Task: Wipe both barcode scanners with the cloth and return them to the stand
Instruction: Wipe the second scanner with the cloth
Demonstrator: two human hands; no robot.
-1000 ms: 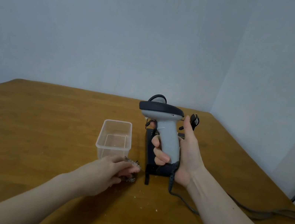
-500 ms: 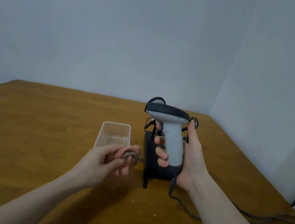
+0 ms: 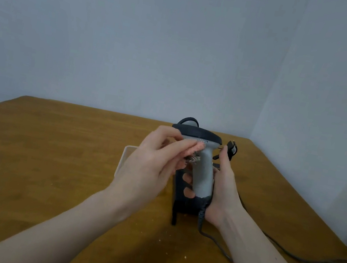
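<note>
The left hand [image 3: 153, 162] pinches a small patterned cloth [image 3: 194, 158] against the neck of a scanner [image 3: 202, 166], which the right hand [image 3: 222, 190] grips upright by its grey handle, fingers wrapped round. The scanner looks light, rigid and smooth plastic, best held low on the handle; the cloth is soft and limp. Its cable [image 3: 285, 253] trails right across the desk [image 3: 49, 156] and may drag. Just behind stands the dark stand [image 3: 178, 203], with a clear tub [image 3: 123, 157] to its left. Open desk lies left and near.
</note>
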